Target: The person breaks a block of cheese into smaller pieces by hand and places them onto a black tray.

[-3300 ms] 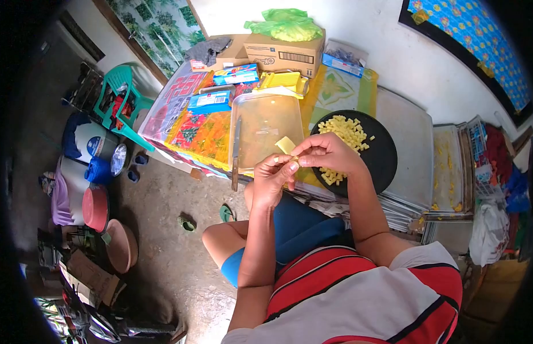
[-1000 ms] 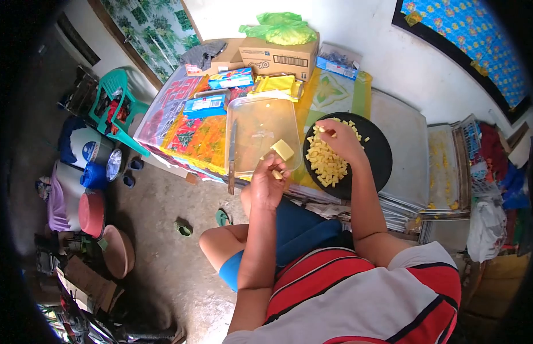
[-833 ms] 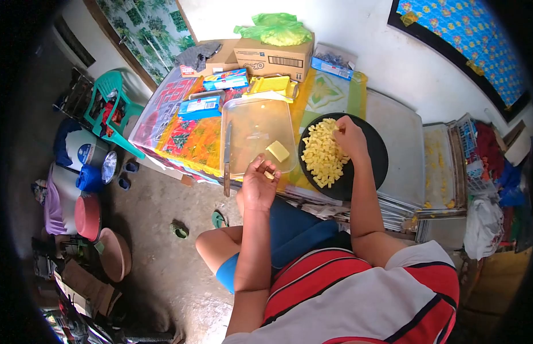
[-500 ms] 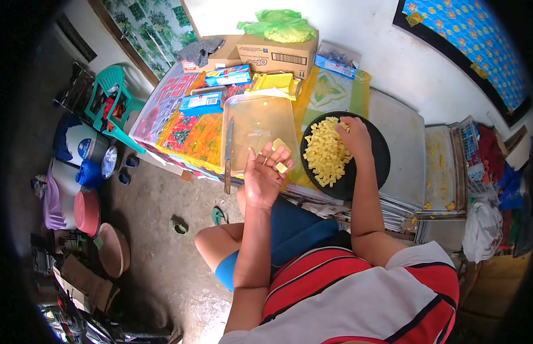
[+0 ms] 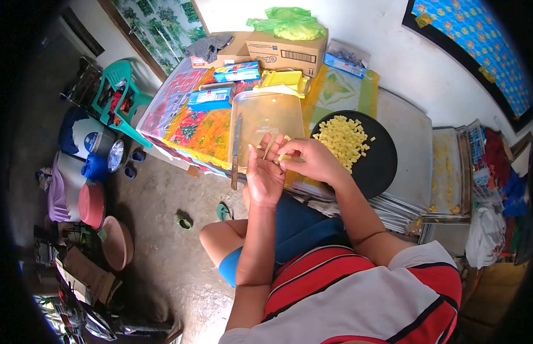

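Note:
My left hand (image 5: 265, 182) is held palm up over the table's front edge, fingers partly spread, with pale yellow pieces at its fingers. Against those fingers my right hand (image 5: 315, 160) pinches a small pale yellow cube (image 5: 284, 157); its fingertips partly hide the pieces. To the right, a heap of pale yellow cubes (image 5: 342, 139) lies on a round black tray (image 5: 382, 167). Behind my left hand is a translucent rectangular tray (image 5: 269, 109). A knife (image 5: 236, 146) lies along its left side, its handle sticking out over the table's edge.
Blue packs (image 5: 211, 98), a yellow ridged tray (image 5: 283, 80) and a cardboard box (image 5: 286, 51) with a green plastic bag (image 5: 288, 24) stand farther back. Flat metal trays (image 5: 404, 129) are stacked at right. A green chair (image 5: 120, 103) and basins (image 5: 117, 243) are at left.
My right hand has left the heap on the black tray and come across to my left hand, with a cube in its fingertips. The view has shifted slightly.

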Motion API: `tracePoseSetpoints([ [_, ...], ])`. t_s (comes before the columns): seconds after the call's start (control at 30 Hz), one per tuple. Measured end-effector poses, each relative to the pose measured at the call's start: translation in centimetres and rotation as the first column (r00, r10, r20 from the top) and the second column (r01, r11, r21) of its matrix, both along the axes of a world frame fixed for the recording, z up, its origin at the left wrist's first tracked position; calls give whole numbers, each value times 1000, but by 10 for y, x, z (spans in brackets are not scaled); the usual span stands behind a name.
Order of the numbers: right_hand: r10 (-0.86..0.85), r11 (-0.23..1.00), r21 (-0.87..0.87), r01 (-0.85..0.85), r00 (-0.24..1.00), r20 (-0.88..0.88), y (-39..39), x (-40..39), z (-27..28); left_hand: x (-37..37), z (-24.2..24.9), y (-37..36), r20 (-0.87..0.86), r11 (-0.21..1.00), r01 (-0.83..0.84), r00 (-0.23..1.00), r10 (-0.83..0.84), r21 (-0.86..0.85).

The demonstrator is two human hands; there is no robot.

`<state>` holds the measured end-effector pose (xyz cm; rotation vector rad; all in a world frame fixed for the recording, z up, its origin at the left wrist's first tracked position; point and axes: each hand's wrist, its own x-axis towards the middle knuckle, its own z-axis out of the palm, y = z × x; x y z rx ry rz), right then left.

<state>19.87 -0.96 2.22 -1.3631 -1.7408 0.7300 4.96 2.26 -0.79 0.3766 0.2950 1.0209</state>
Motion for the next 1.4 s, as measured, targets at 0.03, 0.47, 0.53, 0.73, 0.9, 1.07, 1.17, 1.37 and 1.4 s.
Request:
tracePoseSetpoints([
  [0.03, 26, 999, -21, -28, 994, -110, -1, 0, 4, -2, 1, 0, -21, 1000, -13, 1000, 14, 13],
  [0.47, 50, 990, 138, -13, 962, -269, -3, 6, 5, -5, -4, -4, -308, 991, -10, 950, 53, 137],
  [0.53, 80, 992, 115, -48, 953, -293, -2, 6, 4, -6, -4, -4, -297, 989, -17, 953, 60, 145],
  [0.73, 121, 993, 44, -113, 909, -398, 1, 10, -4, -7, -6, -6, -295, 988, -16, 954, 60, 152],
  [0.9, 133, 978, -35, -204, 747, -651, 0, 13, -6, -7, -9, -3, -232, 988, 27, 973, 9, 151],
  [1.07, 147, 976, -15, -219, 705, -694, -1, 15, -1, -3, -5, -2, -188, 989, 37, 982, -10, 142],
  [1.17, 101, 989, -24, -149, 771, -629, 4, 20, -14, -3, -6, 0, -111, 992, 62, 993, -50, 111],
  [1.37, 67, 991, -50, -127, 769, -636, 6, 22, -18, -5, -18, 5, -71, 999, 15, 997, -18, -41],
  [1.4, 67, 989, -57, -134, 764, -642, 6, 21, -17, -5, -19, 5, -114, 999, 6, 993, -11, -48],
])
